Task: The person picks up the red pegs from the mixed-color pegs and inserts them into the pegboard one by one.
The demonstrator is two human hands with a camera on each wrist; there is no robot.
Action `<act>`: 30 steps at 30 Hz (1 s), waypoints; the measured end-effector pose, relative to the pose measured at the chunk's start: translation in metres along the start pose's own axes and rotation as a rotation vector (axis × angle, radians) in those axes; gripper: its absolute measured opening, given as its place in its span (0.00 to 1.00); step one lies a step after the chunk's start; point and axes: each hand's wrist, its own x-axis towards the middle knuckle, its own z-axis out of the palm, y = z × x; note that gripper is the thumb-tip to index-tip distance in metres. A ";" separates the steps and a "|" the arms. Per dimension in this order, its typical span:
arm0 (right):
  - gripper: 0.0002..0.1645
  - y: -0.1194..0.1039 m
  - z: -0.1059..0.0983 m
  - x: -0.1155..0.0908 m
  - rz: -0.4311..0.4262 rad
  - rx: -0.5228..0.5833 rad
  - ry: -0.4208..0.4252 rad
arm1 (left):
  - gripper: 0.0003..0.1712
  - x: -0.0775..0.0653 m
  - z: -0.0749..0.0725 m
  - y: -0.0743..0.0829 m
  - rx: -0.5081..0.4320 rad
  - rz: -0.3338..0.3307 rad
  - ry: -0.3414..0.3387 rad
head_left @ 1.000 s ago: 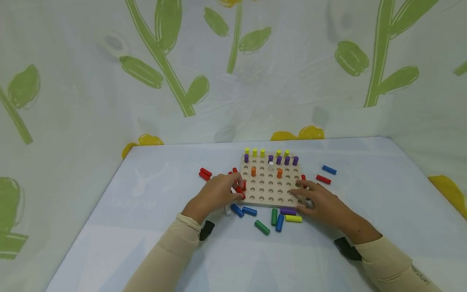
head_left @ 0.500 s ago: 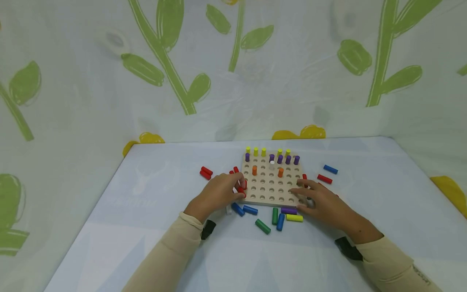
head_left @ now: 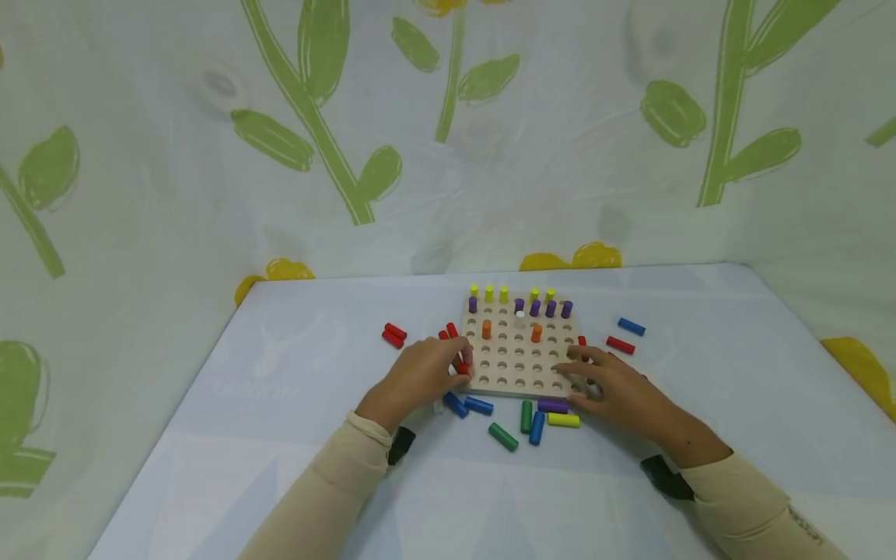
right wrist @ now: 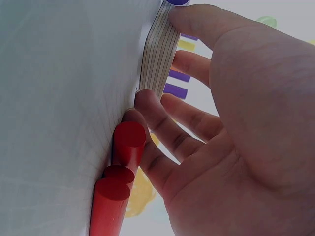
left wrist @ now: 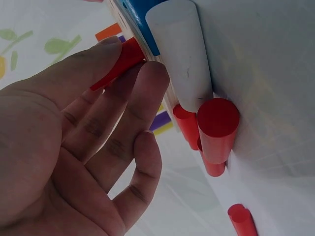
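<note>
My left hand (head_left: 423, 373) is at the left edge of a wooden pegboard (head_left: 510, 358), pinching a red peg (left wrist: 125, 61) between thumb and fingers. The peg tilts close over the board's edge. Just below that hand lie a white peg (left wrist: 179, 56) and several red pegs (left wrist: 218, 129). On the board's right edge rests my right hand (head_left: 619, 389), fingers spread and relaxed, with the thumb at the near corner. Several yellow pegs (head_left: 488, 294) stand in the back row, with purple pegs (head_left: 535, 308) in front. Two orange pegs (head_left: 486, 330) and a white peg (head_left: 520, 320) stand farther in.
Before the board lie blue pegs (head_left: 479, 405), green pegs (head_left: 503, 437), a purple peg (head_left: 553, 406) and a yellow peg (head_left: 563, 420). Two red pegs (head_left: 395, 331) lie off to the left. A blue peg (head_left: 631, 326) and a red peg (head_left: 621, 344) lie to the right.
My left hand has edged slightly right, and the red peg in its fingers has shifted a little. The right hand keeps its place on the board.
</note>
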 end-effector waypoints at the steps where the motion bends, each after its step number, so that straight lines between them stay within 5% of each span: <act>1: 0.31 0.000 0.000 0.000 -0.002 -0.002 0.001 | 0.13 0.000 0.000 0.000 0.002 0.005 0.001; 15: 0.31 0.001 0.001 0.000 -0.006 -0.004 -0.004 | 0.15 -0.006 -0.013 -0.012 -0.051 0.007 0.016; 30: 0.31 0.004 0.002 0.000 -0.007 -0.001 0.002 | 0.13 -0.002 -0.028 -0.041 -0.018 -0.150 0.127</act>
